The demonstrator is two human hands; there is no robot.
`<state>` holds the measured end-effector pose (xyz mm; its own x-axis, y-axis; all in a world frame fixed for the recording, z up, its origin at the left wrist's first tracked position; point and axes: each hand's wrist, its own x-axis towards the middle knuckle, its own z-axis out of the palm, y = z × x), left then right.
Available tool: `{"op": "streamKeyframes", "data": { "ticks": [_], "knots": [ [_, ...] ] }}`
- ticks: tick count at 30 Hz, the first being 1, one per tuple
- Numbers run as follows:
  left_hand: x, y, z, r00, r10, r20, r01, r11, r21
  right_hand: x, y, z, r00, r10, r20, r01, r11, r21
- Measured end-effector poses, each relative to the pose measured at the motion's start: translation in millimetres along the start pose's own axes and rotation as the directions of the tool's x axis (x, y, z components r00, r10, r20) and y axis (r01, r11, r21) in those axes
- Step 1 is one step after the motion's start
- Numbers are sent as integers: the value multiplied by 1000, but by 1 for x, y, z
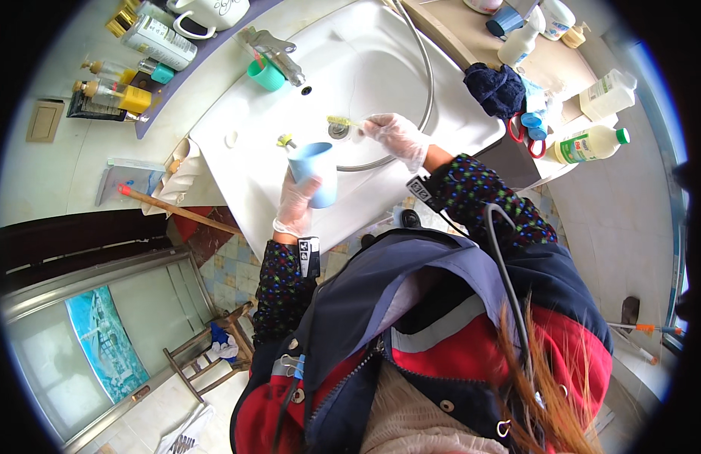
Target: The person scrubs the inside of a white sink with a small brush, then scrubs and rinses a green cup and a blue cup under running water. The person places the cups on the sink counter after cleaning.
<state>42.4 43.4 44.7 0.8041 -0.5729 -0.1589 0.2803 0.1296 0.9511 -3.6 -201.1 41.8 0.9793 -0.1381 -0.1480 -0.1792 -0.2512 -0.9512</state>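
Observation:
My left hand (295, 205), in a clear glove, grips a light blue plastic cup (315, 170) above the near side of a white washbasin (379, 196). The cup stands roughly upright. Just beyond its rim shows a small yellow-green piece with a grey stem (286, 140); whether it lies in the basin or is held behind the cup, I cannot tell. My right hand (397, 137), gloved too, pinches a small brush with yellow-green bristles (341, 120). From this viewpoint, the brush head overlaps the metal drain (338, 131).
A faucet (279, 57) and a green cup (266, 75) stand at the basin's back left. A metal hose (427, 74) loops through the basin. Rightward are a navy cloth (494, 89), red-handled scissors (518, 129) and a green-capped bottle (589, 145). A wooden stick (183, 211) leans left; a toiletry shelf (183, 76) projects there.

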Motion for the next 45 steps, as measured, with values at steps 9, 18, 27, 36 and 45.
{"op": "streamKeyframes", "data": {
  "ticks": [9, 18, 27, 36, 45],
  "knots": [
    [-1, 34, -12, 783, 490, 384, -488, 100, 867, -46, -49, -1, 981, -70, 181, 99, 983, -156],
    [1, 44, -8, 689, 444, 573, -539, -215, 815, -37, -44, 20, 958, -288, 7, 234, 761, -605],
    [6, 51, -15, 557, 505, 660, -488, -444, 752, -52, -15, 43, 994, 98, 52, -85, 973, -213],
    [2, 48, -11, 584, 472, 660, -548, -370, 750, -45, -16, 27, 948, -305, -90, 229, 851, -472],
    [3, 46, -15, 476, 510, 717, -497, -517, 697, -59, -12, 38, 987, 50, 153, -7, 963, -270]
  ]
}}
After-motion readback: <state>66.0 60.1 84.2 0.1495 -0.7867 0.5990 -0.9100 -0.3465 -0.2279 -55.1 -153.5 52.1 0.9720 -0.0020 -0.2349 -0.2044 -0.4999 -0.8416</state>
